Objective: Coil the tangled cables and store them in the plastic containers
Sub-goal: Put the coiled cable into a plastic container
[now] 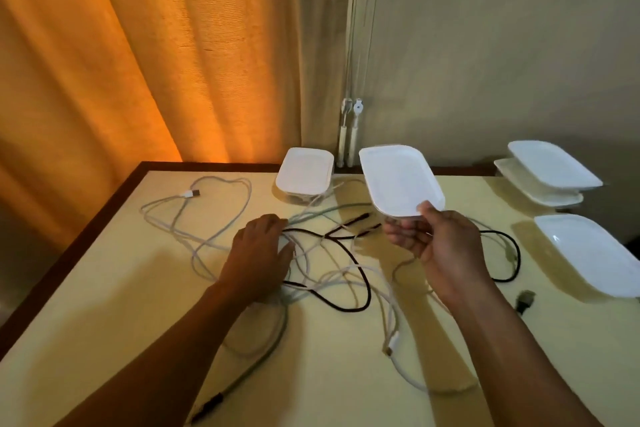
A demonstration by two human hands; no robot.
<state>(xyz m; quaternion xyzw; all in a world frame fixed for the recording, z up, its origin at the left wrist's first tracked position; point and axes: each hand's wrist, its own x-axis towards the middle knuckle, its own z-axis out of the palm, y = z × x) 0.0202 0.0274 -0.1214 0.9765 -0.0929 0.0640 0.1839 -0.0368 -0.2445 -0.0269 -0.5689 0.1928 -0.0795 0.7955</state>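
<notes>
Two bare forearms reach in from six o'clock over the pale yellow table. The left hand lies palm down on the tangled cables at the table's centre. Its fingers bend over the strands, and I cannot tell whether they pinch one. The tangle mixes a white cable, a black cable and a grey-green cable. It sprawls from nine o'clock round to three o'clock, all lying loose on the tabletop.

The right hand grips a lidded white container, with the thumb on the near edge of the lid and the fingers curled beneath. It holds the box tilted and clear of the table, just past centre toward one o'clock.

A second container stands at twelve o'clock, with pale strands running to its base. Two stacked containers sit at two o'clock and a single container at three o'clock. A dark plug lies at four o'clock. An orange curtain hangs at ten o'clock.
</notes>
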